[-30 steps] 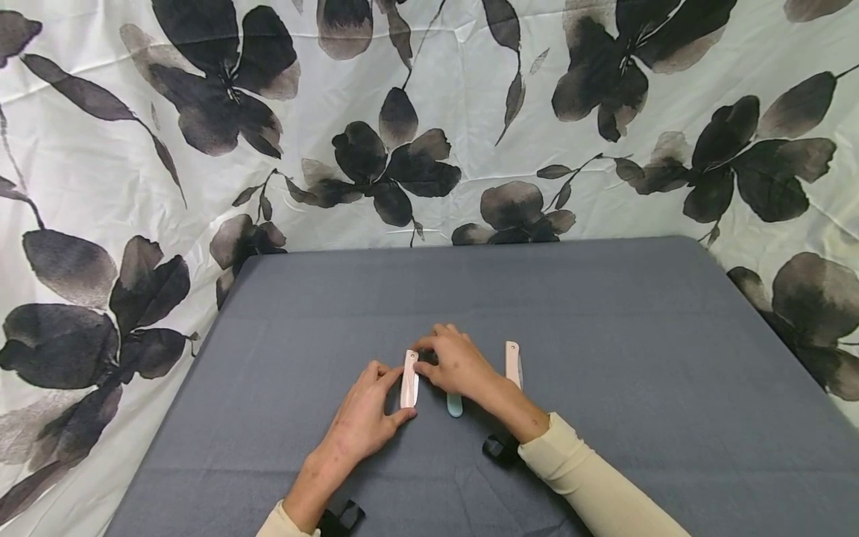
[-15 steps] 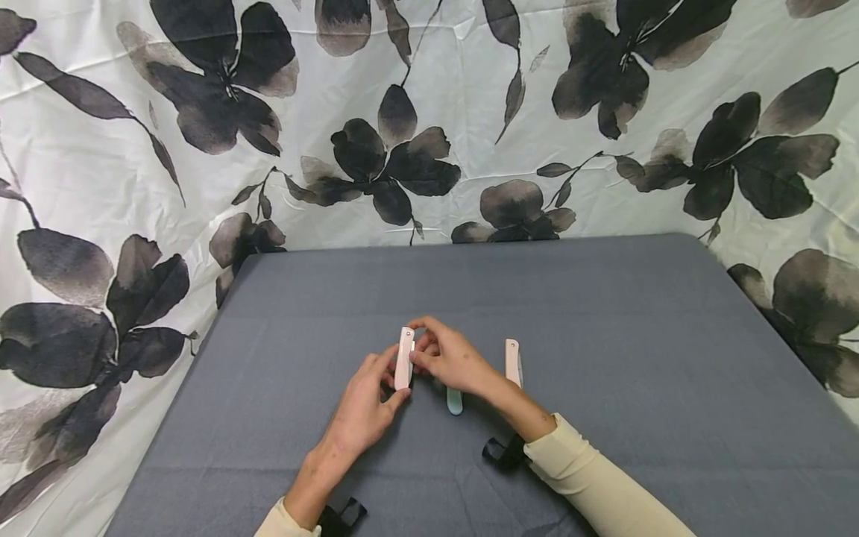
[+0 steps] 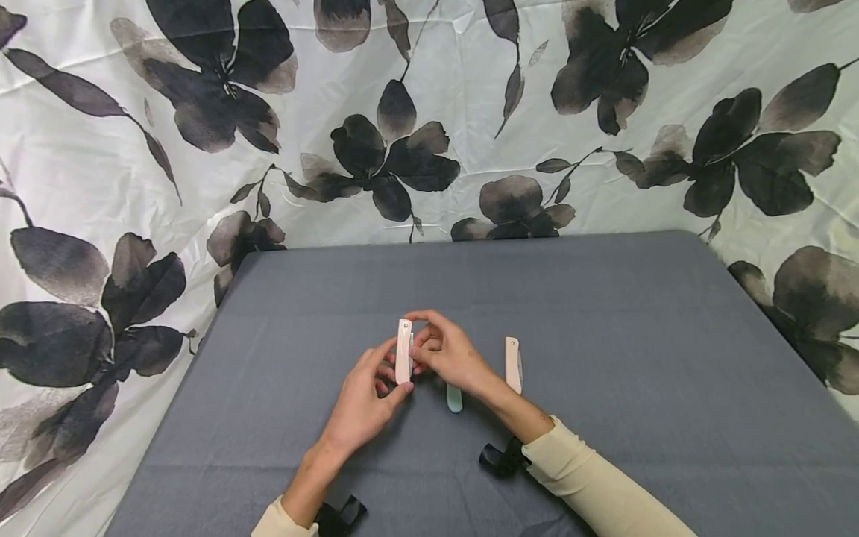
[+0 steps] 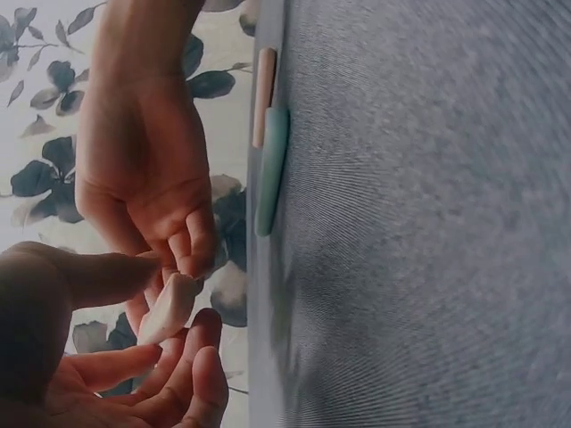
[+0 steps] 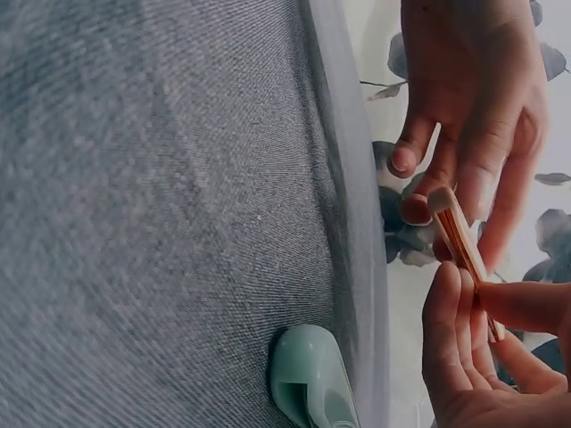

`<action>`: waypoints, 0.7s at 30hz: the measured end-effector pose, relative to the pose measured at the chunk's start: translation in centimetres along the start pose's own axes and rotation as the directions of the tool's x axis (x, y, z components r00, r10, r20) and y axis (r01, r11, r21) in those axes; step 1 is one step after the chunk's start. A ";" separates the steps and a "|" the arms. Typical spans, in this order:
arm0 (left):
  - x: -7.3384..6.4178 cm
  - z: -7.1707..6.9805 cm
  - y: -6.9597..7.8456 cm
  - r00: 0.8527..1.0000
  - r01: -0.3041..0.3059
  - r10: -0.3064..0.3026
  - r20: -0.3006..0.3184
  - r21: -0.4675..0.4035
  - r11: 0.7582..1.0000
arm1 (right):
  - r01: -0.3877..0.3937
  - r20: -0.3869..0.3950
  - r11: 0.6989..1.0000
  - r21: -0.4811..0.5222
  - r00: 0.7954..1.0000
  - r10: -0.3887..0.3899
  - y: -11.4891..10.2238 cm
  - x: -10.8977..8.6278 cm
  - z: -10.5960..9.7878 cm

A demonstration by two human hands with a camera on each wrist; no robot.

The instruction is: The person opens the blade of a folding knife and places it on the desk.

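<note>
A pale pink folding knife with a rivet near its top stands nearly upright between both hands, raised off the cloth. My left hand grips it from the left, thumb at its lower end and fingertips along its side. From the right, my right hand pinches its slotted edge, with the index finger over the top end. In the right wrist view the slot of the pink knife shows between the fingers. A mint green folding knife lies just below the right hand, its upper part hidden by that hand.
Another pale pink folding knife lies on the grey cloth-covered table, right of the right forearm. A white floral curtain hangs behind the table. Black camera mounts sit under the wrists.
The pink folding knife has risen off the cloth, moving up and slightly left with both hands. The right fingers have closed in on its edge. The other two knives have stayed put.
</note>
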State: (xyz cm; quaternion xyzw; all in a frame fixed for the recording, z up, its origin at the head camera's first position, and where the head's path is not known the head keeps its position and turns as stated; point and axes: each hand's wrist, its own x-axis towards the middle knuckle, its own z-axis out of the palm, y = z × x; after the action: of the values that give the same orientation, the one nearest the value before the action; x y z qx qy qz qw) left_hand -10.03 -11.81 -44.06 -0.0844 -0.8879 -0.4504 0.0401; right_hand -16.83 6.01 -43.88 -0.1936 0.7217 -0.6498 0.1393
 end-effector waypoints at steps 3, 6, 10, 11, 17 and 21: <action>0.2 -0.1 0.0 0.999 0.040 -0.040 0.006 -0.075 0.996 | 0.019 -0.010 1.000 0.014 1.000 -0.019 -0.1 -0.1 0.0; 0.5 -0.2 0.0 0.997 0.077 -0.079 -0.006 -0.144 0.987 | 0.041 0.001 0.999 0.012 0.999 -0.041 -0.1 -0.3 0.1; 0.8 -0.2 0.1 0.993 0.106 -0.114 -0.026 -0.215 0.971 | 0.075 0.022 0.997 0.003 0.997 -0.075 0.0 -0.4 0.3; 0.9 -0.2 0.1 0.993 0.109 -0.118 -0.027 -0.232 0.967 | 0.080 0.024 0.997 0.002 0.997 -0.080 0.0 -0.4 0.3; 1.0 -0.2 0.0 0.991 0.119 -0.134 -0.025 -0.308 0.944 | 0.086 0.028 0.996 0.000 0.996 -0.086 0.2 -0.3 0.5; 1.2 -0.1 0.0 0.990 0.116 -0.135 -0.034 -0.332 0.936 | 0.096 0.038 0.995 0.006 0.995 -0.096 0.3 -0.3 0.6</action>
State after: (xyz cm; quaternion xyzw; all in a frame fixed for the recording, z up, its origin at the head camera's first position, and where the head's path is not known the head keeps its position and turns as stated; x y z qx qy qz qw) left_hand -11.18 -11.75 -43.88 -0.0205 -0.8023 -0.5962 0.0217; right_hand -16.33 5.62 -44.30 -0.2403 0.7073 -0.6535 0.1222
